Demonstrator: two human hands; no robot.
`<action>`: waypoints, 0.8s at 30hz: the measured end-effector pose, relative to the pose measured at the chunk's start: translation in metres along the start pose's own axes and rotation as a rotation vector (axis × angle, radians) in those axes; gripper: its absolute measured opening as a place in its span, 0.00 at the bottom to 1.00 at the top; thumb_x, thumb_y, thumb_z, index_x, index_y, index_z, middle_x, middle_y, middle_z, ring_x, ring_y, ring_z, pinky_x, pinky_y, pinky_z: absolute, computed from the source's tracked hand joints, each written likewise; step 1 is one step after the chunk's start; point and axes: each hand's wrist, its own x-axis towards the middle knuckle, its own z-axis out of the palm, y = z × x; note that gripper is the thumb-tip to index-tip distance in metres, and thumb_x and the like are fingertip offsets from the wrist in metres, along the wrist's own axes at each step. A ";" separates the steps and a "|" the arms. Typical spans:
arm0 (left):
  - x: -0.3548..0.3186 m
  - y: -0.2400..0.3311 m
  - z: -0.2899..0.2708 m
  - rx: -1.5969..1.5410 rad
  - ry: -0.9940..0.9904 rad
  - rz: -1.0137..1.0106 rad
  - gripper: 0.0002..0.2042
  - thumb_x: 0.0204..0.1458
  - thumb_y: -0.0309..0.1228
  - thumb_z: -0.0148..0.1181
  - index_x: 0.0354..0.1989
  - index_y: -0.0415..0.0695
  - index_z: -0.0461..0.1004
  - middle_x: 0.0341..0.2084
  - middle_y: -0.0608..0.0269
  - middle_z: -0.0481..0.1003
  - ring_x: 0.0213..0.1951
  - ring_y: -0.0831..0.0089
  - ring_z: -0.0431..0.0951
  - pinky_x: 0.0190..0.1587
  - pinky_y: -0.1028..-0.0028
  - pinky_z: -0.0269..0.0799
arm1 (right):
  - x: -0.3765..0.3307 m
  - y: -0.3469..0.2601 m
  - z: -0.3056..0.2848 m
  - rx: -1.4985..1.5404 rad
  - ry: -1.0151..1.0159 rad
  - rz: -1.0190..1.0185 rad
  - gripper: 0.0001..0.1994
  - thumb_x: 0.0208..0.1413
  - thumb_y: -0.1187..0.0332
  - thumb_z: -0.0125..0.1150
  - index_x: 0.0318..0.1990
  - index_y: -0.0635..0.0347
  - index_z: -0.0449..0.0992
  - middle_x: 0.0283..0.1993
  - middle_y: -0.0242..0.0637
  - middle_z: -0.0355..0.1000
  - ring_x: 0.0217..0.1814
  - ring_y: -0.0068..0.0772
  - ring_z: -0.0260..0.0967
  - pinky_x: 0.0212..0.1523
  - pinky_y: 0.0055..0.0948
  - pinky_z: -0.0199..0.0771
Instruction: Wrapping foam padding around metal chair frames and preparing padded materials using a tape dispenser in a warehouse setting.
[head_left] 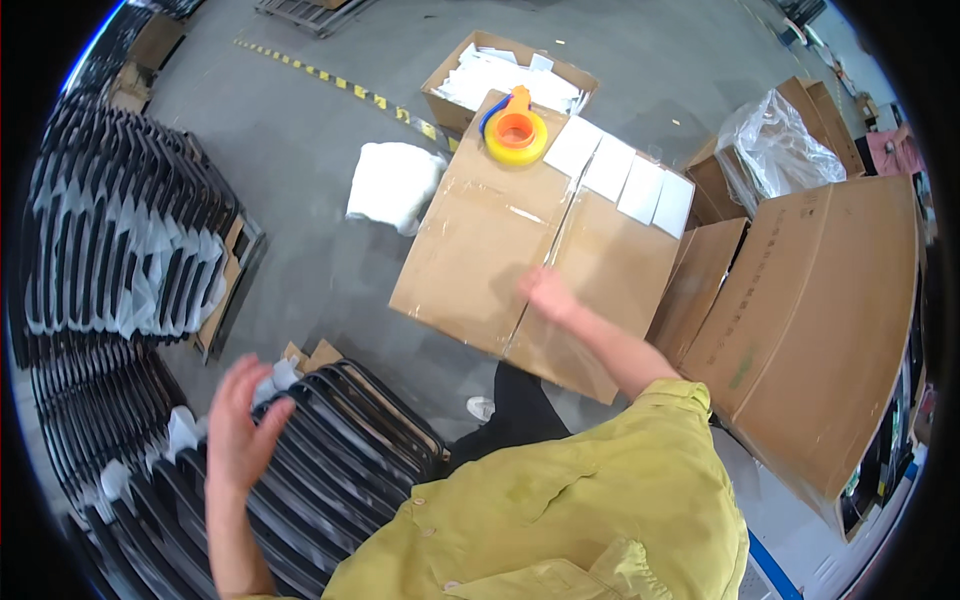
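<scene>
Cardboard box [530, 270], taped shut, brown and flat-topped, on grey concrete floor [300, 150]. 4 white square cards [625, 180] in a row at far edge, beside orange-and-yellow tape dispenser [516, 135]. Right hand [546, 292] flat on box's taped seam, blurred, finger state unclear. Left hand [238, 415] open, fingers spread, over ribbed black stacked frames [330, 460]. Yellow-black hazard stripe [330, 80] beyond.

Motion blur softens the left hand [240, 420] and right hand [547, 293] (finger positions indistinct), while the stacked black frames [110, 240] run past the picture's left edge.
</scene>
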 end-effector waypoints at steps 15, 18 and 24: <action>0.048 -0.016 0.098 -0.267 -0.258 -0.280 0.17 0.42 0.32 0.59 0.41 0.41 0.68 0.45 0.52 0.66 0.46 0.55 0.67 0.46 0.67 0.64 | 0.055 0.210 -0.098 -0.515 0.125 0.215 0.10 0.50 0.68 0.45 0.40 0.55 0.67 0.55 0.36 0.57 0.65 0.36 0.40 0.53 0.39 0.53; 0.050 -0.014 0.096 -0.290 -0.250 -0.291 0.17 0.43 0.33 0.58 0.41 0.41 0.68 0.45 0.52 0.67 0.46 0.55 0.67 0.46 0.68 0.64 | 0.048 0.205 -0.123 -0.521 0.008 0.139 0.07 0.48 0.70 0.46 0.33 0.54 0.69 0.43 0.35 0.66 0.59 0.34 0.51 0.56 0.38 0.49; 0.014 -0.023 0.082 -0.300 -0.155 -0.243 0.17 0.43 0.35 0.58 0.41 0.41 0.68 0.44 0.52 0.67 0.46 0.56 0.67 0.46 0.68 0.64 | 0.030 0.152 -0.185 -0.417 0.039 -0.142 0.05 0.41 0.75 0.47 0.25 0.53 0.69 0.22 0.34 0.67 0.34 0.32 0.67 0.61 0.44 0.42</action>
